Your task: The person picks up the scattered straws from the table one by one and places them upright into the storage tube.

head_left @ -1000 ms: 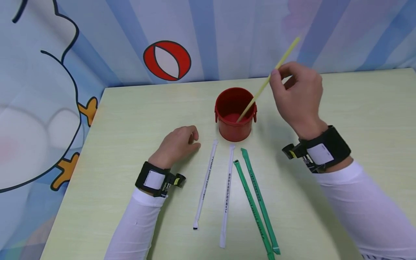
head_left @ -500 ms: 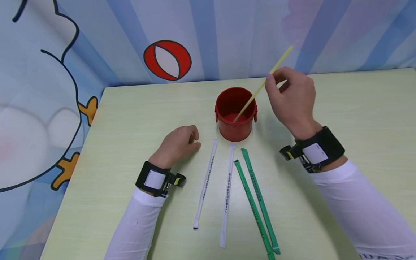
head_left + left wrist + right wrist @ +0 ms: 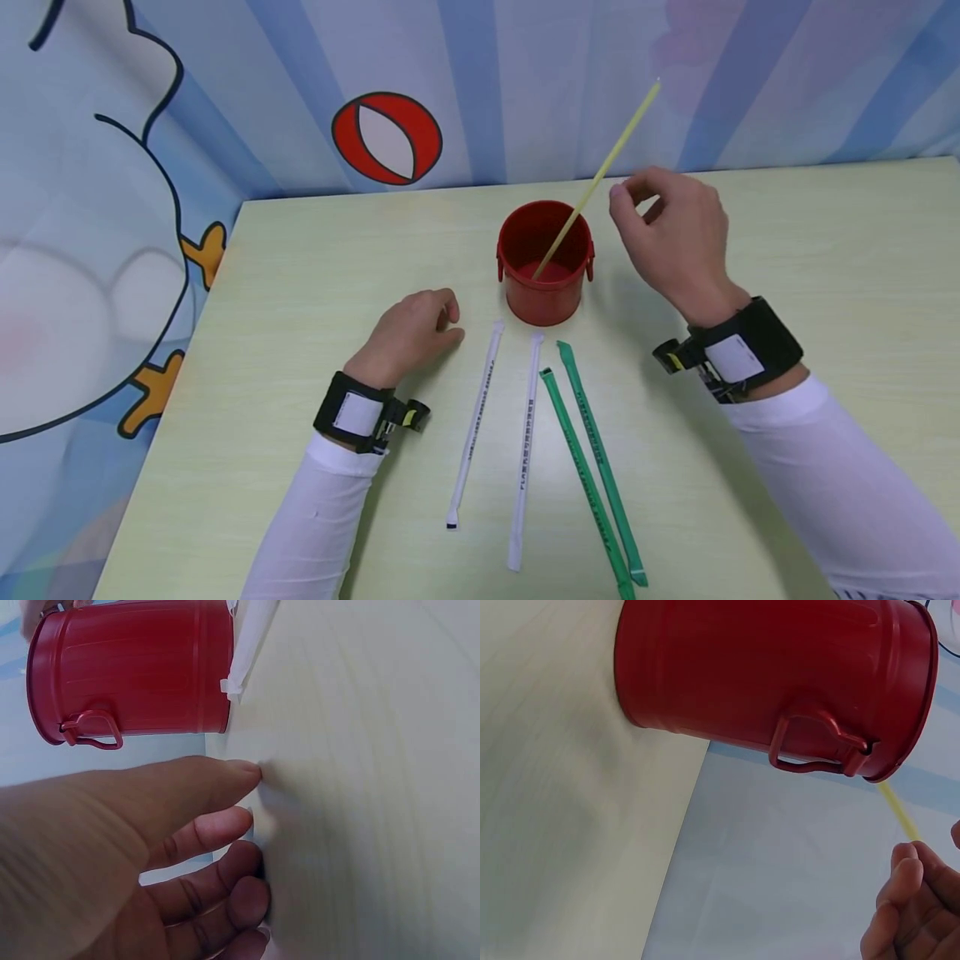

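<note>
A thin yellow straw (image 3: 615, 150) stands tilted inside a small red bucket (image 3: 543, 304), leaning on its right rim with its upper end sticking out. My right hand (image 3: 678, 237) is just to the right of the straw, thumb and index finger loosely curved with a gap between them and the straw. The right wrist view has the straw running down behind the fingertips of the right hand (image 3: 919, 904). My left hand (image 3: 408, 333) rests on the table left of the bucket, fingers loosely curled and holding nothing; in the left wrist view its thumb (image 3: 217, 780) lies near the tabletop.
In front of the bucket lie two white paper-wrapped straws (image 3: 474, 433) and two green-wrapped straws (image 3: 581, 467), the green pair side by side at a slant. A printed blue curtain (image 3: 525, 92) hangs behind the pale wooden table (image 3: 300, 275).
My right hand moved left and down with the straw, then let go of it. The straw now leans on the bucket rim by itself. My left hand has stayed still.
</note>
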